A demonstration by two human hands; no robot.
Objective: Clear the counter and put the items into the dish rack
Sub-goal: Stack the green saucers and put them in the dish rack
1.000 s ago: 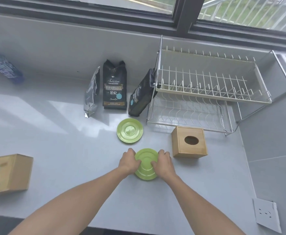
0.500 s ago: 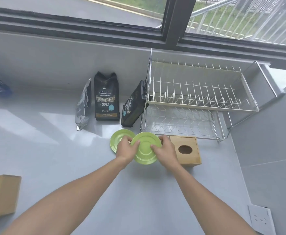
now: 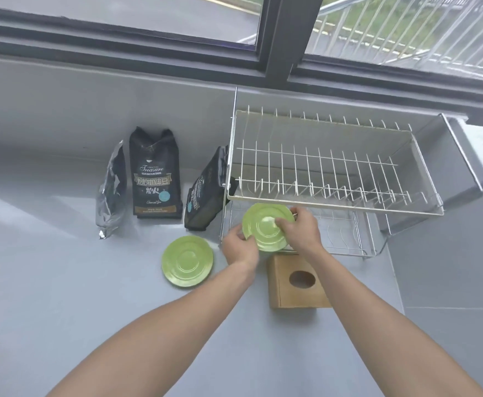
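Observation:
A small green saucer (image 3: 263,226) is held up in the air between both hands, tilted toward me, right in front of the lower tier of the two-tier wire dish rack (image 3: 332,204). My left hand (image 3: 239,247) grips its lower left rim and my right hand (image 3: 302,230) grips its right rim. A second green saucer (image 3: 187,260) lies flat on the grey counter, left of my left hand. Both rack tiers hold no dishes.
A wooden tissue box (image 3: 297,282) sits on the counter just below the rack and under my right wrist. Three coffee bags (image 3: 156,173) stand against the wall left of the rack. A window sill runs behind.
Both hands lifted the green saucer off the counter and carried it forward and to the right, from beside the tissue box up to the front of the rack's lower tier.

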